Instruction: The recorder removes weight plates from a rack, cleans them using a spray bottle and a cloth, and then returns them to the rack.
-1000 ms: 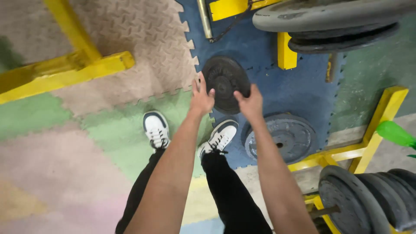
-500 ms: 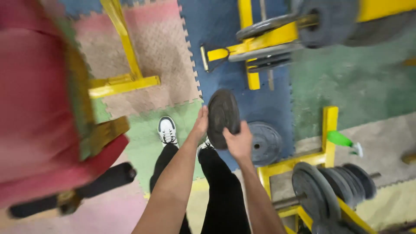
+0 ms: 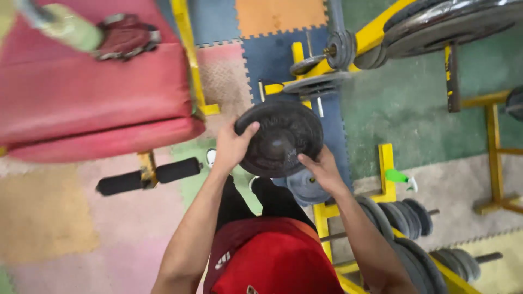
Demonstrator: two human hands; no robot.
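The fingers of the left hand (image 3: 231,146) curl over the left edge of a dark round weight plate (image 3: 279,138), with the thumb on its face near the top. The right hand (image 3: 322,170) grips the lower right edge, its fingers closed around the rim from below. The plate is in the air between both hands, its flat face tilted toward the camera, above the person's legs and the red shirt (image 3: 272,258).

Just under the plate another grey plate (image 3: 305,187) lies on the blue floor mat (image 3: 272,60). To the right stands a yellow rack (image 3: 385,169) with more plates on a bar, quite near the right forearm. To the left is a red bench (image 3: 92,98), near the left hand but not touching. Farther away, a loaded yellow bar holder (image 3: 327,71) sits just behind the plate's top edge. Both arms are stretched forward, with the elbows a little bent.
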